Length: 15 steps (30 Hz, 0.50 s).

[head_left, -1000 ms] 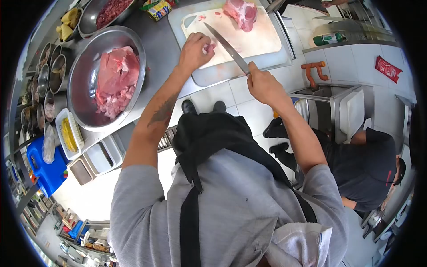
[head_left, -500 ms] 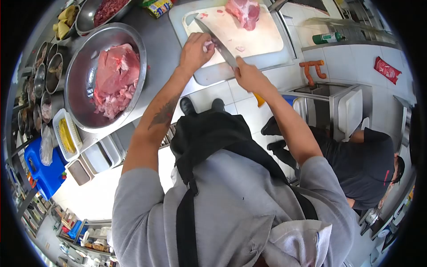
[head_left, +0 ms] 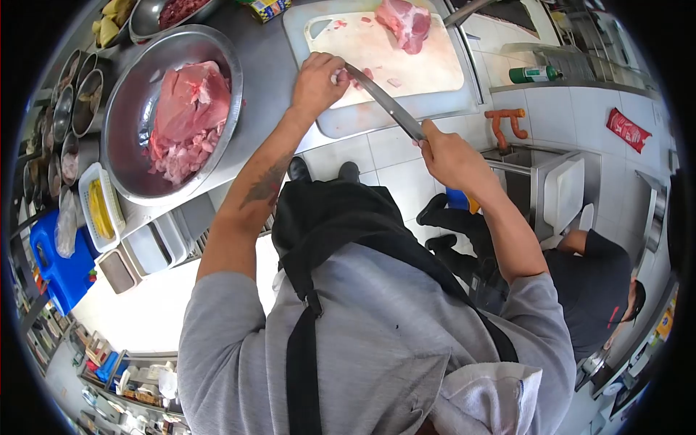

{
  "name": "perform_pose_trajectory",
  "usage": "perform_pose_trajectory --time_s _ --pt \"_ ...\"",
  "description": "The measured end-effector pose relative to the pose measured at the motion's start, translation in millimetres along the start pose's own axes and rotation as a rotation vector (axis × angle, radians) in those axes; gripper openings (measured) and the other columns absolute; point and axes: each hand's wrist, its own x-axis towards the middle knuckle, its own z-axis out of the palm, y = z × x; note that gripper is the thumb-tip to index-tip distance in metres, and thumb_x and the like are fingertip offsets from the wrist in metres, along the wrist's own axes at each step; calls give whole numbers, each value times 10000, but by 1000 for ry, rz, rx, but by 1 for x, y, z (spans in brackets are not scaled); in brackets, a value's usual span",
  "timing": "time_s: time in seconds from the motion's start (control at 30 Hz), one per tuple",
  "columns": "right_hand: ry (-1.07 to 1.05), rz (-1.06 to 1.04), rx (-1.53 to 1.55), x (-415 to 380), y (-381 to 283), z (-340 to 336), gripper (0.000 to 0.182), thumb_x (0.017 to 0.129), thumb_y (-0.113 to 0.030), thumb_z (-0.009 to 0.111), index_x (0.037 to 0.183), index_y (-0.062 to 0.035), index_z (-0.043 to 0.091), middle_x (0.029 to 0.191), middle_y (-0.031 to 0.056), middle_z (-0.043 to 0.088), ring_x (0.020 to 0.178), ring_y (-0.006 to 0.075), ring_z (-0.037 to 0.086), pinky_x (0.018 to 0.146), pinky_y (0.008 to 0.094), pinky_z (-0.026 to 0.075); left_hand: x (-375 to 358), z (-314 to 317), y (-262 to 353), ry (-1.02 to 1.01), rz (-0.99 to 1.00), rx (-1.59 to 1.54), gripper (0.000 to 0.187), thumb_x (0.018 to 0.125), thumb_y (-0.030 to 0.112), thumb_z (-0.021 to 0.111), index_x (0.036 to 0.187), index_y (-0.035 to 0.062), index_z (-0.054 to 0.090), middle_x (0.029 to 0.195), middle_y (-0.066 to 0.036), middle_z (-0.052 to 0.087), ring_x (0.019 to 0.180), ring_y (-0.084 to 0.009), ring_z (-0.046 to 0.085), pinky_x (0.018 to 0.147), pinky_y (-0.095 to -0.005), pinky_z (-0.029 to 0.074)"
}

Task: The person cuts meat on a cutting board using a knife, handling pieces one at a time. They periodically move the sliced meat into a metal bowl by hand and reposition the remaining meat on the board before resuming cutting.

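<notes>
Long steel-bladed knife has slid back toward the lower right of the frame since half a second ago, carried by the right hand; left hand about unmoved. From my end: right fingers wrapped around the knife's handle end, left fingers curled and pinched on a small pale-pink lump of raw meat near the left edge of the white plastic cutting board, upper centre of the frame. Blade tip sits right by the left fingertips; I can't tell if touching. I'd expect the lump to be light, soft, slick: hold it at its left side, fingertips tucked back from the blade. Big pink-and-white raw meat chunk at the board's top should be heavier, firmer, also slippery; I'd spread the whole palm over it.
</notes>
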Motion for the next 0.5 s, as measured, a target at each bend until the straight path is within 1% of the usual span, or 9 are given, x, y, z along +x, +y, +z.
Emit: perform_pose_trajectory --time_s 0.1,0.2,0.27,0.3,0.33,0.37,0.4,0.43,0.5 --pt "146 -90 72 50 1 49 223 1077 -188 492 1207 -6 479 891 362 691 818 537 690 761 629 522 1 -2 0 -17 -23 -10 141 786 105 762 918 84 719 905 -83 699 954 -316 657 875 -425 558" --pt "125 -59 153 121 -8 61 315 1084 -231 495 1296 1 481 881 340 703 697 472 715 662 585 551 1 -7 0 -49 -2 9 142 785 103 761 916 74 717 900 -88 706 921 -316 664 848 -424 566" --pt "-60 7 387 112 -15 32 447 1081 -264 521 1464 -47 445 821 247 706 604 361 702 573 507 546 2 -9 3 -45 -3 -2 114 804 106 754 902 67 712 896 -102 708 904 -319 667 834 -424 568" --pt "-48 13 401 109 -5 32 447 1081 -264 521 1464 -47 445 821 247 706 604 361 702 573 507 546 4 -9 6 -16 -11 -15 90 822 109 747 888 61 708 893 -116 711 887 -321 670 820 -424 571" --pt "-95 29 567 107 5 24 411 1086 -282 530 1435 -72 470 761 162 640 525 263 611 500 433 491 13 -10 9 -17 14 -11 90 822 109 747 888 61 708 893 -116 711 887 -321 670 820 -424 571" --pt "-151 38 736 106 11 21 377 1090 -299 539 1405 -97 495 701 77 573 446 166 521 427 359 435 17 -14 11 18 -167 -28 94 877 139 723 911 56 696 883 -105 714 892 -307 681 811 -424 571" --pt "-140 31 757 102 18 21 377 1090 -299 539 1405 -97 495 701 77 573 446 166 521 427 359 435 19 -17 13 44 -352 -45 118 931 168 700 935 52 683 873 -94 718 897 -292 692 803 -424 572" --pt "-226 25 916 86 14 9 349 1091 -298 544 1380 -106 509 692 29 497 449 127 449 426 320 402 25 -19 15 24 -336 -37 118 931 168 700 935 52 683 873 -94 718 897 -292 692 803 -424 572" --pt "-357 -28 1140 68 10 -5 319 1093 -315 553 1340 -114 533 686 -34 406 456 67 358 421 277 358 56 -16 18 292 -707 -772 192 1016 237 635 934 64 620 772 -48 646 761 -239 640 725 -439 546"
